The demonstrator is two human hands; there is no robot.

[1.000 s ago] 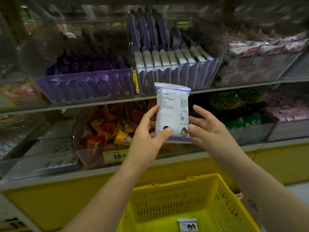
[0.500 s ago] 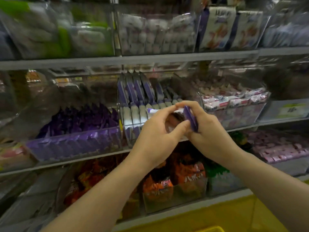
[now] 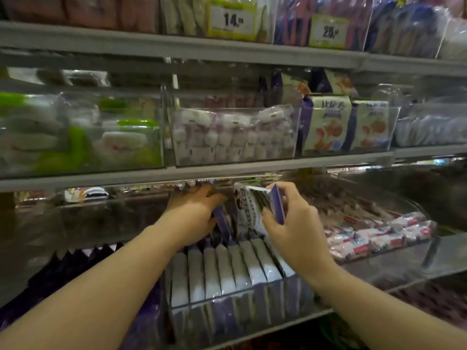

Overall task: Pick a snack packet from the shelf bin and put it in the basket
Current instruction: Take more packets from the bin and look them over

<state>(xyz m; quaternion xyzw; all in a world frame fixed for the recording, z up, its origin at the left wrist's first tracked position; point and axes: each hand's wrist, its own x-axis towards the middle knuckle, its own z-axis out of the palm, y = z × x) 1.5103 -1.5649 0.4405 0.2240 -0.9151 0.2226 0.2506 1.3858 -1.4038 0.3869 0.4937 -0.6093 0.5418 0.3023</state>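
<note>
- Snack packet [image 3: 249, 210]: glossy white film with a purple end strip. It is tilted over the rear of the shelf bin [image 3: 214, 324] and pinched at its purple end by the right hand [image 3: 295, 223].
- Left hand [image 3: 197, 210] reaches in among the rear packets; I cannot tell whether it grips one.
- Bin walls are clear rigid plastic, and flat packets [image 3: 227, 271] stand on edge inside, tightly packed.
- Grey upper shelf edge [image 3: 227, 170] runs just above both hands, leaving little headroom.
- Red-and-white wrapped packs [image 3: 374, 238] lie in the clear bin just to the right, and dark purple packets [image 3: 75, 269] sit to the left.
</note>
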